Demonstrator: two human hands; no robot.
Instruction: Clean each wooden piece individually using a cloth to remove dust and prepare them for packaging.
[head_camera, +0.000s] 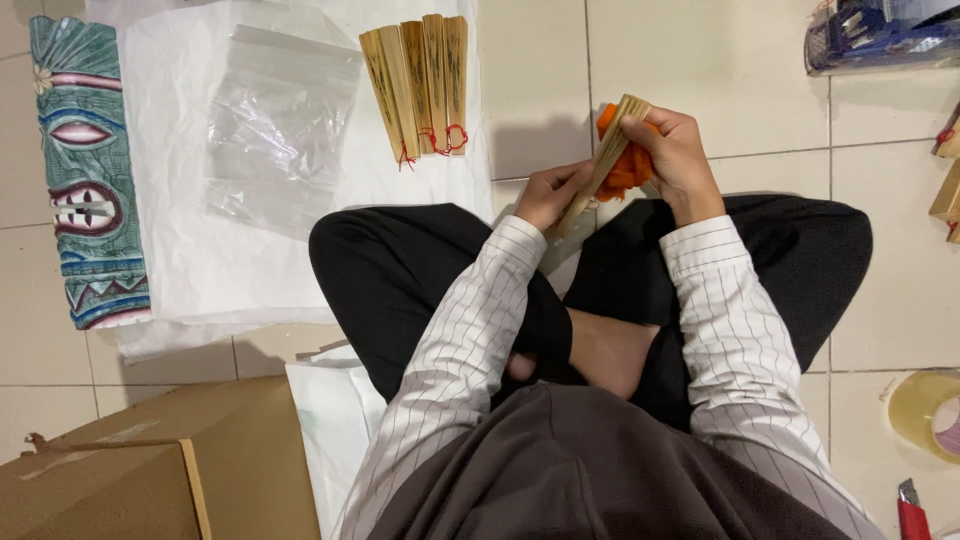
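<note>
A: What do the hands have hold of, above the crossed legs?

B: A folded wooden fan (603, 160) with orange cloth. The left hand (548, 193) is closed round its lower end, and the right hand (676, 150) is curled over the upper end, where the orange cloth (622, 165) bunches out.

A: How would it handle?

B: Light, I'd judge. The thin slats look stiff along their length but liable to snap if bent, and the cloth is soft. Best held at both ends of the closed stack, as here.

A: And its look?

B: Pale tan slats, bright orange fabric. Farther off on the floor, four more folded fans (421, 83) with red string lie on white paper (200, 270), beside a clear plastic bag (275, 125).
</note>
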